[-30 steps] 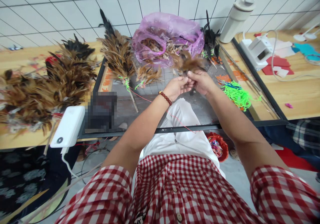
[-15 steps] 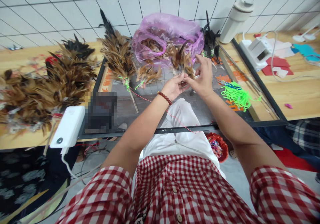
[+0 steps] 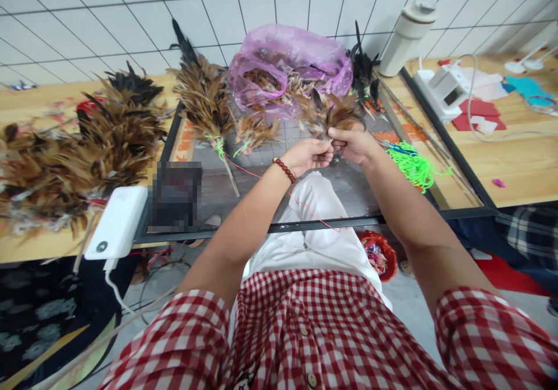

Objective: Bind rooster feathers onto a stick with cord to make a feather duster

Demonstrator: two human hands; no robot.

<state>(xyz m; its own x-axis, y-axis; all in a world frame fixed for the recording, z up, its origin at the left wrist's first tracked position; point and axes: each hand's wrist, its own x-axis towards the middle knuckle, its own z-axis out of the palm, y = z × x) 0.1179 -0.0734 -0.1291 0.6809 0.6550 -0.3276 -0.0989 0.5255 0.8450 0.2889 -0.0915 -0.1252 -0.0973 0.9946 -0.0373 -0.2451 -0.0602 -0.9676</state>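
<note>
Between my two hands is a small bunch of brown feathers (image 3: 333, 111), its tips fanned out away from me. My left hand (image 3: 311, 154), below a dark red bead bracelet (image 3: 284, 170), is closed on the base of the bunch. My right hand (image 3: 355, 143) pinches the same bunch from the right, thumb on top. Just beyond lies a purple plastic bag (image 3: 296, 47) with loose feathers inside. To the left, a tied feather bundle on a stick (image 3: 207, 99) and a smaller bundle with green string (image 3: 256, 129) rest on the dark board.
A big heap of feather bundles (image 3: 87, 157) and a white power bank (image 3: 117, 221) are at the left. On the right are bright green cords (image 3: 412, 166), black feathers (image 3: 365, 76), a white bottle (image 3: 407, 38) and a power strip (image 3: 440, 93). A red basket (image 3: 379, 256) stands below.
My right hand has closed from a looser, raised pose into a pinch on the feathers. The bunch has spread wider and tilted to the right.
</note>
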